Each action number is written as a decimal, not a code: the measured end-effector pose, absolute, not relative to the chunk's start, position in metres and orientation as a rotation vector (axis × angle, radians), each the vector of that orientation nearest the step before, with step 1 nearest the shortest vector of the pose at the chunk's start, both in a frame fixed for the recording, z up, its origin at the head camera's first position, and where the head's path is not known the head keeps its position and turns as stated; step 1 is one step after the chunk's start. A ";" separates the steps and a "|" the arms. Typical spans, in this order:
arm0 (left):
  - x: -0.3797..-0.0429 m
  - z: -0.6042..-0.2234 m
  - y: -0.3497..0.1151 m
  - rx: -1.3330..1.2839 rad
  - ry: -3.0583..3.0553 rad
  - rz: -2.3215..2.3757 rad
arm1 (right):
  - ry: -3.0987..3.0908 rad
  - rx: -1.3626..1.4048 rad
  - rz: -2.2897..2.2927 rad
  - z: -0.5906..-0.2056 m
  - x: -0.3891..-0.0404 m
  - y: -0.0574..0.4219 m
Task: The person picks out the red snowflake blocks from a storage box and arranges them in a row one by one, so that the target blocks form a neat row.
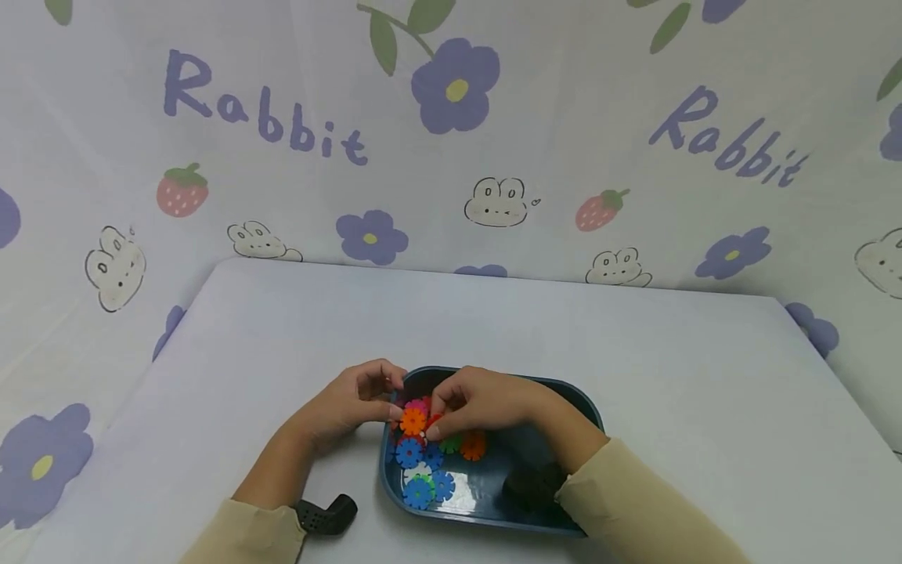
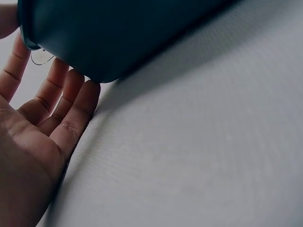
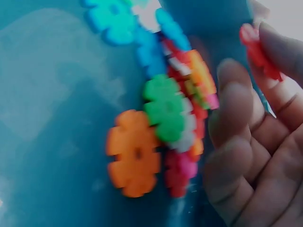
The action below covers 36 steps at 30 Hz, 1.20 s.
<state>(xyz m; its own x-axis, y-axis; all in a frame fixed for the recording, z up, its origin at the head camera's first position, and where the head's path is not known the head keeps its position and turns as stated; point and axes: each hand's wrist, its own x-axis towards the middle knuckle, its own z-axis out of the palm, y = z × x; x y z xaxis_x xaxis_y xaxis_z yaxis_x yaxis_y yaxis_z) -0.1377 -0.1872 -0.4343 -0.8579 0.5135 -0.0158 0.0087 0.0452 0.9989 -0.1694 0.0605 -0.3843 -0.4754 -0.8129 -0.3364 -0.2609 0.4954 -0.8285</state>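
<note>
A dark teal tray (image 1: 486, 517) lies on the table and holds plastic notched discs in several colours, gathered at its left end. My left hand (image 1: 355, 395) grips the tray's left side, its thumb over the rim; in the left wrist view, its fingers (image 2: 71, 109) lie against the tray's outer wall. Over the discs, my right hand (image 1: 479, 399) pinches a red notched disc (image 3: 260, 52) between thumb and index finger. Below that hand lie an orange disc (image 3: 135, 153), a green disc (image 3: 164, 108) and blue discs (image 1: 409, 452).
The tray stands near the front of a white table (image 1: 282, 329). Beyond the table hangs a cloth (image 1: 550, 94) printed with flowers and rabbits. A black device (image 1: 326, 517) sits at the left wrist, and a dark object (image 1: 532, 486) shows beside the right wrist.
</note>
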 end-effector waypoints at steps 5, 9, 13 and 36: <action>-0.137 -0.437 -0.190 0.536 1.958 1.875 | 1.976 -0.934 -0.993 -0.372 -0.164 0.063; -0.136 -0.436 -0.187 0.532 1.970 1.872 | 2.042 -0.972 -1.022 -0.358 -0.154 0.073; -0.136 -0.436 -0.186 0.528 1.963 1.875 | 2.114 -0.960 -1.108 -0.348 -0.146 0.080; -0.136 -0.438 -0.190 0.503 1.996 1.870 | 2.225 -0.773 -1.537 -0.294 -0.141 0.130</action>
